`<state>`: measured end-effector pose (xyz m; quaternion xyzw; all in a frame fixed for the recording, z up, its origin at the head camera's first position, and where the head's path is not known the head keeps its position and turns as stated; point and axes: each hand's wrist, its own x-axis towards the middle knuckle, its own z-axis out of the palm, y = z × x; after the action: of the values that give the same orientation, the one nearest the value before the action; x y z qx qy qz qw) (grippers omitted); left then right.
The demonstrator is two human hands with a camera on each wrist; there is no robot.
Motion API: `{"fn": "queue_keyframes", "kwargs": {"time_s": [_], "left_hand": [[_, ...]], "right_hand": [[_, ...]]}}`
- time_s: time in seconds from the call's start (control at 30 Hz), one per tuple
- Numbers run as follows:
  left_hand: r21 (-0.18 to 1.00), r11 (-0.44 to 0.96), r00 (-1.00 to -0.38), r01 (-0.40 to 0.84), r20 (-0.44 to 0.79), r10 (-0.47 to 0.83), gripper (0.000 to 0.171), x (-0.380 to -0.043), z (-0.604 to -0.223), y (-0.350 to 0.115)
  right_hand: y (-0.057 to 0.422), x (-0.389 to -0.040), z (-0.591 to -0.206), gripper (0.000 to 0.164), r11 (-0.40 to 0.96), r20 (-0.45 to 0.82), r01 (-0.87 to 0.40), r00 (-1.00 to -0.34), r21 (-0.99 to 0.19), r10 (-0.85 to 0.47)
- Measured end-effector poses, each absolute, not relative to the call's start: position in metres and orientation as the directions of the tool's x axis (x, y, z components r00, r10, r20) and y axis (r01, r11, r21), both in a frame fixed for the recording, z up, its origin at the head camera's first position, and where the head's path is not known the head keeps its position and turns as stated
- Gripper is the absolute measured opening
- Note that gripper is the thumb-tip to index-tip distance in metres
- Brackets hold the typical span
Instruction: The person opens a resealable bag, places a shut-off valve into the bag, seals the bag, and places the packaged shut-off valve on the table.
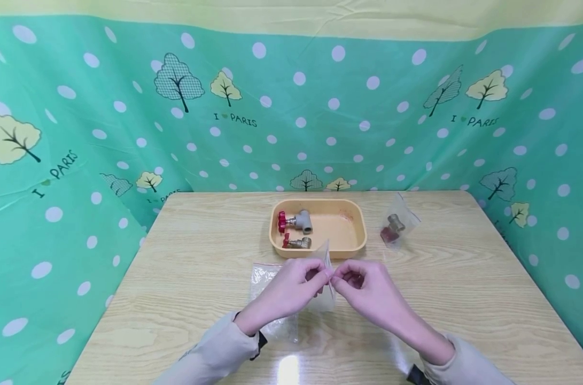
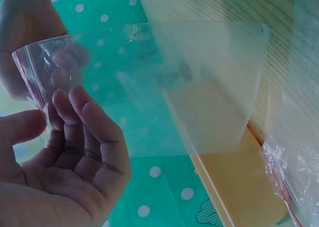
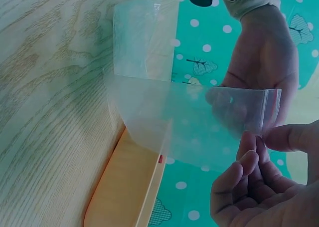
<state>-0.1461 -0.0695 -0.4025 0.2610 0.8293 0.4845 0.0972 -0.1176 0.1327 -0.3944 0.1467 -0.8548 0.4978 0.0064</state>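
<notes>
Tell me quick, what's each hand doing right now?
Left hand: pinching a clear bag by its red-striped end.
Right hand: pinching that same bag, same end.

Cannot be told as home or workshop. Looks like a screened-off work corner: wood-grain table [image 1: 200, 246], printed green cloth [image 1: 315, 131] hung along back and side edges, red-handled valves [image 1: 302, 220] near the back edge.

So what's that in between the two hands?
A clear plastic bag, with its red-striped end between the left hand and the right hand. The left wrist view shows it best.
</notes>
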Motion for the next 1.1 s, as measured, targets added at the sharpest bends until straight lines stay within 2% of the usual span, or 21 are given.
{"fn": "queue_keyframes", "kwargs": {"time_s": [0.7, 1.1], "left_hand": [[0.836, 0.412, -0.85, 0.362, 0.115, 0.514, 0.026, -0.1463, -0.4063, -0.0744], [0.845, 0.38, -0.828, 0.377, 0.124, 0.547, 0.022, -0.144, -0.4024, -0.0714]], "right_hand": [[0.137, -0.1153, -0.3951, 0.013, 0.531, 0.138, -0.207, -0.976, -0.822, -0.167], [0.132, -0.1177, -0.397, 0.01, 0.518, 0.169, -0.265, -0.959, -0.813, -0.226]]}}
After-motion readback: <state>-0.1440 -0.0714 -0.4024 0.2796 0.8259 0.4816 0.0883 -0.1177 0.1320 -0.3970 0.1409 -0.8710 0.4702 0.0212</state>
